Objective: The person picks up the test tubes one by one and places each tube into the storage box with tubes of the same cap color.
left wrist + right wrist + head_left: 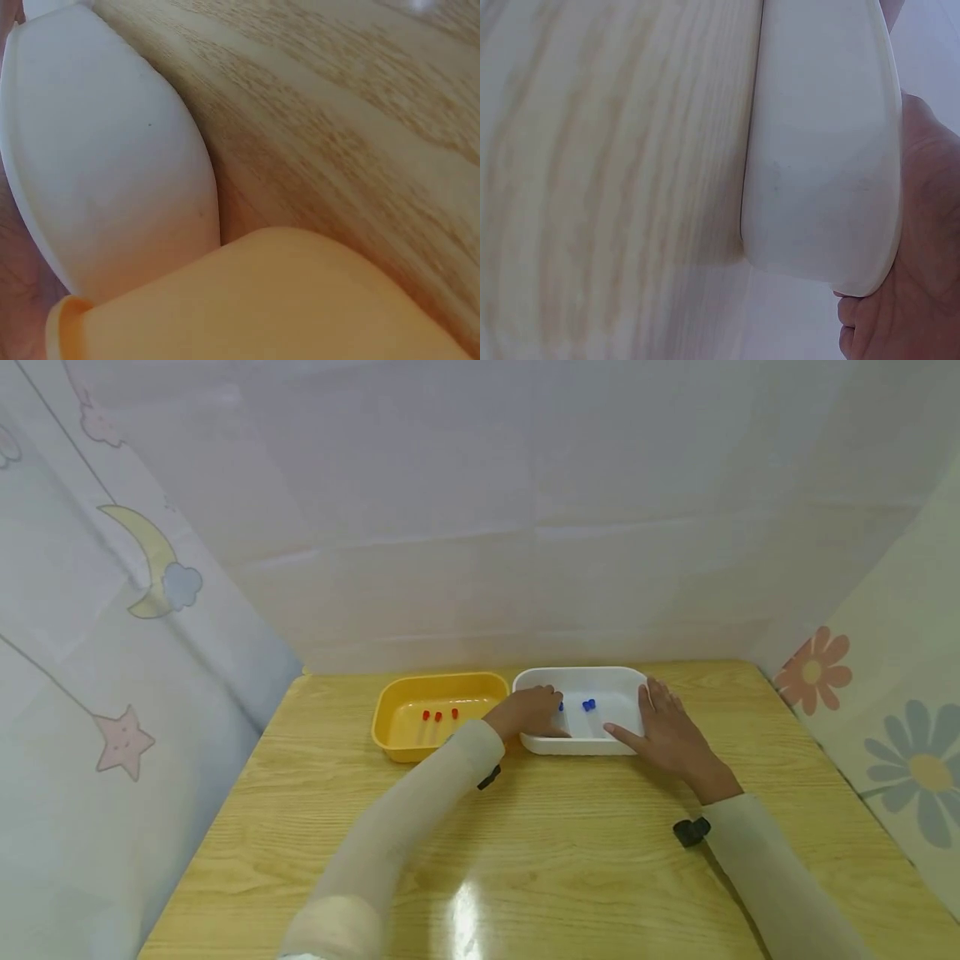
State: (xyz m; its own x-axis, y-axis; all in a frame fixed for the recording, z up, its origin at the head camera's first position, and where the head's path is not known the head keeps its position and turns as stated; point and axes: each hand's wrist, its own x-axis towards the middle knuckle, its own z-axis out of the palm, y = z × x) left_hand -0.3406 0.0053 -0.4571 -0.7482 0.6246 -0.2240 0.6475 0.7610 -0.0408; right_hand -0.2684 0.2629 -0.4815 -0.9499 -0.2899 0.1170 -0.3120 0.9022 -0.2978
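Observation:
In the head view, my left hand [534, 712] reaches over the left rim into a white tray [581, 747]. A small blue piece [560, 707] shows right at its fingertips; whether they pinch it I cannot tell. Two more small blue pieces [588, 705] lie close together on the tray floor. My right hand [671, 739] rests on the tray's right end, fingers straight and spread, thumb over the front rim. The right wrist view shows that hand [922, 240] against the outer wall of the white tray [817, 165]. Only a blurred bit of left hand [26, 300] appears in the left wrist view.
A yellow tray [408, 755] with three small red pieces [438, 716] stands against the white tray's left side, under the left forearm. Both stand toward the back of the wooden table [570, 860]. A pale sheet [480, 568] hangs behind; patterned cloths flank the sides.

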